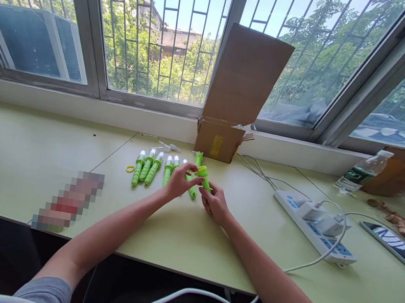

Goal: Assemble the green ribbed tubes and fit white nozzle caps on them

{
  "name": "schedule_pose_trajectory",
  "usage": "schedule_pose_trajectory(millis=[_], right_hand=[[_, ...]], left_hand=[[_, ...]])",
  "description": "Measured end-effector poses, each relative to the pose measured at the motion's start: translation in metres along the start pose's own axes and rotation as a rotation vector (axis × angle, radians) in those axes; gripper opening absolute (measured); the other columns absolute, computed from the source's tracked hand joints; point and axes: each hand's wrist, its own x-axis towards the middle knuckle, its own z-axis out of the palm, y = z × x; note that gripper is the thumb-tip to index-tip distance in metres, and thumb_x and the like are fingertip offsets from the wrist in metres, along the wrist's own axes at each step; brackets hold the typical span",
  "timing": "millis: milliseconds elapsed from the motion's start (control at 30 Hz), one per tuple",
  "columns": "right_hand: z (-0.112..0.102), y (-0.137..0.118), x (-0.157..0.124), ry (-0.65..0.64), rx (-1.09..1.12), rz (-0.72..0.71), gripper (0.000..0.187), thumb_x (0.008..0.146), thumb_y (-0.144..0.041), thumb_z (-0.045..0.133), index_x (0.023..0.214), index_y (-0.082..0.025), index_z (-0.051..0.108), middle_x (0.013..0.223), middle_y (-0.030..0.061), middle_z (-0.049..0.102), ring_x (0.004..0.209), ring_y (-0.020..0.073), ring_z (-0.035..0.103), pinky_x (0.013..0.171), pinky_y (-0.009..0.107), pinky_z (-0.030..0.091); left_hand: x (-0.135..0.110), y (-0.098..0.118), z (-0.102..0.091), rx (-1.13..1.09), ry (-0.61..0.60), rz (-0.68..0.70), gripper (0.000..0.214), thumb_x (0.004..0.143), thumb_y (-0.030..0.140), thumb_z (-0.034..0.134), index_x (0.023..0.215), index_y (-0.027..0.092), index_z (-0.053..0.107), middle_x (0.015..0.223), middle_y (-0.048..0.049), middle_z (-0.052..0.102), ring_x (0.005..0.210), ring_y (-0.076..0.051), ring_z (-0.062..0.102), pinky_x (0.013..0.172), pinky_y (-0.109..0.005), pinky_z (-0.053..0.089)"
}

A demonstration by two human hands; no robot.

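Note:
My right hand [215, 204] is closed around the lower part of a green plastic tube [205, 183], which tilts up to the left. At its upper end sits a yellow ring [202, 168], and the fingertips of my left hand [179, 181] pinch there. Several similar green tubes with white tips [138, 168] lie side by side to the left, some partly hidden by my left hand. Another green tube [199, 158] lies just behind my hands. A loose yellow ring [130, 168] rests left of the row.
Small clear plastic pieces [169, 147] lie behind the tubes. An open cardboard box [220, 140] stands against the window ledge. To the right are a power strip [314, 227] with cables, a phone [398, 249] and a water bottle [362, 172]. A blurred patch [68, 201] covers something front left.

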Motion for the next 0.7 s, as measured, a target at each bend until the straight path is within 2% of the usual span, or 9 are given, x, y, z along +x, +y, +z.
schedule_pose_trajectory(millis=[233,500,700], right_hand=[[-0.0013,0.0018,0.0028,0.011,-0.052,0.002,0.028,0.070,-0.042,0.063,0.084,-0.018,0.056,0.039,-0.0097,0.039,0.030,0.0069,0.031,0.032,0.021,0.024],[-0.0017,0.0047,0.0024,-0.011,-0.047,0.009,0.027,0.072,-0.042,0.063,0.084,-0.018,0.057,0.038,-0.0103,0.038,0.029,0.0060,0.027,0.031,0.021,0.020],[-0.0014,0.0046,0.0015,-0.045,0.034,0.066,0.033,0.069,-0.044,0.065,0.086,-0.017,0.056,0.038,-0.0111,0.036,0.028,0.0056,0.026,0.031,0.020,0.020]], left_hand=[[0.0018,0.0011,-0.0001,-0.017,-0.005,0.014,0.030,0.072,0.043,0.069,0.090,0.020,0.060,0.095,-0.0051,0.066,0.088,-0.018,0.064,0.075,-0.035,0.055],[0.0022,0.0006,0.0000,-0.022,-0.013,0.008,0.029,0.073,0.043,0.069,0.089,0.020,0.061,0.092,-0.0043,0.067,0.085,-0.018,0.065,0.077,-0.036,0.055],[0.0023,0.0009,-0.0009,-0.026,-0.021,-0.001,0.029,0.072,0.042,0.069,0.089,0.019,0.061,0.093,-0.0048,0.067,0.085,-0.018,0.064,0.077,-0.037,0.054]])
